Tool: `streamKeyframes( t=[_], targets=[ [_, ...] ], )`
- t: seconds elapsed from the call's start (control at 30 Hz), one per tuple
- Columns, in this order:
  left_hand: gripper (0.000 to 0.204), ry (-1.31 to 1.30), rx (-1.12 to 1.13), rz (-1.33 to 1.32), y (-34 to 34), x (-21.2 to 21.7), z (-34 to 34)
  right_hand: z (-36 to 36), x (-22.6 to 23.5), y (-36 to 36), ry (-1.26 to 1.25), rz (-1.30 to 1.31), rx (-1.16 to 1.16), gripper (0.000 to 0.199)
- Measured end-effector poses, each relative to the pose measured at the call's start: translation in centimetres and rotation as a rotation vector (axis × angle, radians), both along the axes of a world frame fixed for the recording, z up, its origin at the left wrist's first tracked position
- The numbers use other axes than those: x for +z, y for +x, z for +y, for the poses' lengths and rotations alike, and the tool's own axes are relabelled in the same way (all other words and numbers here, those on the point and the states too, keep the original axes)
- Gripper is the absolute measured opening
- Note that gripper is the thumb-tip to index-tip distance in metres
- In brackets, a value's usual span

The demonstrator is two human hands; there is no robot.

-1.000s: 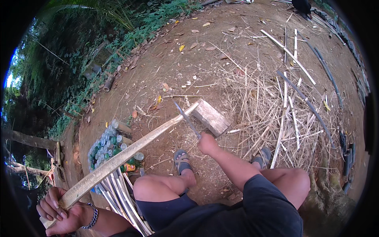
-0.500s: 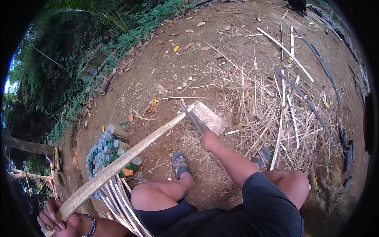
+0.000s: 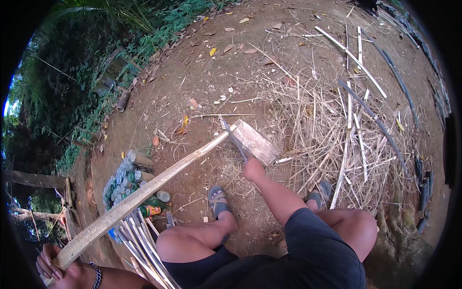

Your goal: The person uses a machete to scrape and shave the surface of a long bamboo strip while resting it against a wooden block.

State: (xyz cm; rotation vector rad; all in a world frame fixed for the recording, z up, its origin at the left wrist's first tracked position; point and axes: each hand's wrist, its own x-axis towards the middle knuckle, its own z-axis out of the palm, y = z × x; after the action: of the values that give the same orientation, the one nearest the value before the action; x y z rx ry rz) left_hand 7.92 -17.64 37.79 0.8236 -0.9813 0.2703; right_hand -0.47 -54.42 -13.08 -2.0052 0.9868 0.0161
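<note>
**Long pale strip slanting from my left fist to a wood block on bare earth**

I am outdoors, seated low over brown dirt ground [image 3: 183, 101] scattered with dry leaves and small chips. Dense greenery [image 3: 159, 29] borders the upper left. To the right spreads a loose heap of thin, straw-coloured shavings [image 3: 313, 127], with longer pale slats and a dark curved pole [image 3: 373, 115] lying over it. By my left knee are a cluster of clear and green bottles [image 3: 122, 180] and a bundle of narrow strips [image 3: 144, 248]. My sandalled feet are planted apart on the dirt.

The pale, bamboo-like strip [image 3: 139, 195] runs diagonally in front of me, its long axis rising from lower left to upper centre. Its near end is in my left hand [image 3: 55, 269], fingers curled over it and gripping; its far end points away and to the right, meeting the upper-left end of the squared wood block [image 3: 257, 142].

My right hand [image 3: 253, 169] is closed around the handle end of a long knife [image 3: 234, 138]. The blade points away and leftward, crossing the strip near its far end, beside the block. Whether its edge touches the strip, I cannot tell.
</note>
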Motion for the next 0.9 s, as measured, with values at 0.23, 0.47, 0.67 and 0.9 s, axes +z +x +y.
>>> streamKeyframes(
  t=[0.23, 0.47, 0.67, 0.9],
  targets=[
    [0.053, -0.026, -0.088, -0.076, 0.1, -0.4, 0.4, -2.8, -0.3, -0.5, 0.128, 0.119, 0.008, 0.036],
    [0.073, 0.002, -0.159, 0.008, -1.1, 0.5, 2.4, 1.8, 1.0, -6.7, 0.073, -0.039, -0.126, 0.03],
    [0.074, -0.054, -0.226, -0.02, -0.1, -0.5, 1.5, 4.4, 9.0, -7.9, 0.011, -0.082, 0.067, 0.022],
    [0.074, -0.109, -0.313, -0.046, 0.7, -0.6, 0.5, -4.7, -3.5, -9.3, -0.112, 0.262, 0.115, 0.025]
  ],
)
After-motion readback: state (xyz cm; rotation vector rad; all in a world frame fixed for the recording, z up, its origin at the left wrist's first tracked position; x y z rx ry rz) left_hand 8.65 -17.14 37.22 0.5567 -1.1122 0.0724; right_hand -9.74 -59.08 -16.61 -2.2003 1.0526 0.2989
